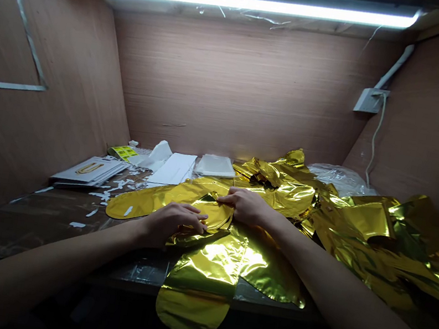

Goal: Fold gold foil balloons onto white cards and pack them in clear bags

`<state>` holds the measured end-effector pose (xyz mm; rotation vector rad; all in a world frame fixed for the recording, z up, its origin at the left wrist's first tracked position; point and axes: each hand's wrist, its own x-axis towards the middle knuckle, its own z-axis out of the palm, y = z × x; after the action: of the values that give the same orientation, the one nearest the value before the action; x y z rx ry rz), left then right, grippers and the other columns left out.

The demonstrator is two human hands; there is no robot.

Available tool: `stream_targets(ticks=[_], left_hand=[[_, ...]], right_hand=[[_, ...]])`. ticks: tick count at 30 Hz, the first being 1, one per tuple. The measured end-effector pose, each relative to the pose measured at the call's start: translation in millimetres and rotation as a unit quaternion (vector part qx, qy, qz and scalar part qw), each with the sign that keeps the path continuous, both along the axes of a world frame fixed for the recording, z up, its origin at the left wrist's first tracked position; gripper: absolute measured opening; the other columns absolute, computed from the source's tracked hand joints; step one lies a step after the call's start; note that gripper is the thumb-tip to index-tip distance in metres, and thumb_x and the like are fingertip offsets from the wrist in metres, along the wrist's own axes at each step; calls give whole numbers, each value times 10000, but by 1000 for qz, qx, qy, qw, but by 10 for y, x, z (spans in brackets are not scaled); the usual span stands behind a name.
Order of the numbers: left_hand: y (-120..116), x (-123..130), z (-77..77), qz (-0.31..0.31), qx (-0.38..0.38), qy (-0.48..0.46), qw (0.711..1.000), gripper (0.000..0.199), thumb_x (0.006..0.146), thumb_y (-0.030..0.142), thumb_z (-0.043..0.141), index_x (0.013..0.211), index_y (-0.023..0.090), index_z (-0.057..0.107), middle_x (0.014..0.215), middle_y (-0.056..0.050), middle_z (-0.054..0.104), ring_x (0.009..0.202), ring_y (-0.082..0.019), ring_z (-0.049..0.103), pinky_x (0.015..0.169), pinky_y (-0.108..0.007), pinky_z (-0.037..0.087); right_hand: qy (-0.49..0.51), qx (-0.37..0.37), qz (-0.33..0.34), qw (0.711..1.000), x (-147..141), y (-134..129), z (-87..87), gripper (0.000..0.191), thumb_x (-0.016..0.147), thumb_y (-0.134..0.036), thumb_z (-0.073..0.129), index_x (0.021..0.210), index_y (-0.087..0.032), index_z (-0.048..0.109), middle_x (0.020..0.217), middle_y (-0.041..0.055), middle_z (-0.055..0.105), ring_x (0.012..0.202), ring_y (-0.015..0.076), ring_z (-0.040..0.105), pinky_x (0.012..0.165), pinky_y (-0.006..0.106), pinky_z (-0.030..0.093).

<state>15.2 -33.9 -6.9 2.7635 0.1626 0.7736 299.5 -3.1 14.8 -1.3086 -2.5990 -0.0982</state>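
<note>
A flat gold foil balloon (200, 279) lies in front of me, with one rounded end hanging over the table's front edge. My left hand (174, 223) is at its left side, the fingers bent over a folded part of the foil and the thumb hidden. On the other side of the fold, my right hand (248, 207) is closed on the foil, its index finger pointing left. More gold foil balloons (366, 217) lie in a crumpled heap behind and to the right of my right hand.
A stack of white cards (90, 171) with a gold U-shaped print sits at left. Behind are white sheets (174, 168), a translucent tray (216, 165) and yellow stickers (124, 152). Paper scraps (107, 194) litter the table. Clear plastic (339, 177) lies below a wall socket (369, 100).
</note>
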Motion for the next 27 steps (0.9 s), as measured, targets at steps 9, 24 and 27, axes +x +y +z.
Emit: stream_targets(ticks=[9, 24, 27], left_hand=[[-42, -24, -15, 71, -63, 19, 995, 395, 737, 173, 742, 1126, 186, 676, 1119, -101, 785, 981, -256, 774, 777, -267, 597], [-81, 60, 63, 0, 35, -41, 999, 175, 930, 185, 646, 1036, 170, 784, 1132, -155, 778, 1148, -285, 717, 988, -400, 587], [-87, 55, 74, -2, -2, -37, 999, 196, 894, 218, 681, 1057, 159, 773, 1086, -151, 790, 1076, -278, 748, 931, -372, 608]], right_hand=[[232, -30, 57, 971, 113, -6, 162, 314, 861, -168, 585, 1037, -244, 835, 959, 44, 772, 841, 181, 658, 797, 274, 476], [74, -94, 73, 990, 101, 112, -20, 350, 914, -405, 719, 1242, -288, 759, 960, 76, 664, 832, 177, 593, 774, 262, 440], [71, -106, 93, 987, 111, 138, -28, 345, 915, -406, 716, 1236, -287, 761, 958, 72, 665, 844, 176, 590, 792, 258, 444]])
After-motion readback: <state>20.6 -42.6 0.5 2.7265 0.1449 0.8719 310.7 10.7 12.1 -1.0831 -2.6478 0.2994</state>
